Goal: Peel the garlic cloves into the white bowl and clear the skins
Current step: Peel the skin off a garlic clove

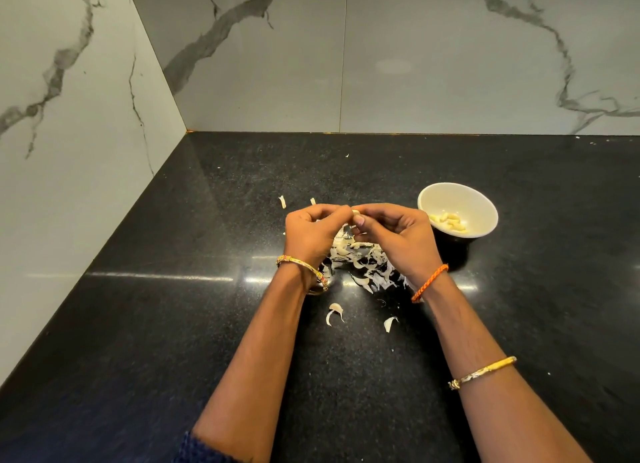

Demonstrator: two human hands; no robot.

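Observation:
My left hand [311,232] and my right hand [394,236] meet above the black counter, fingertips together. Between them they pinch a small pale garlic clove [356,214], mostly hidden by the fingers. Under and between the hands lies a heap of papery white garlic skins [360,265]. To the right stands the white bowl [479,199], tilted toward me, with several peeled cloves [448,221] in its bottom. It is just beyond my right hand and does not touch it.
Loose skin scraps lie apart from the heap: one [335,313] and another [390,323] nearer me, one [282,201] at the far left. Marble-patterned walls close the counter [173,307] at the back and on the left.

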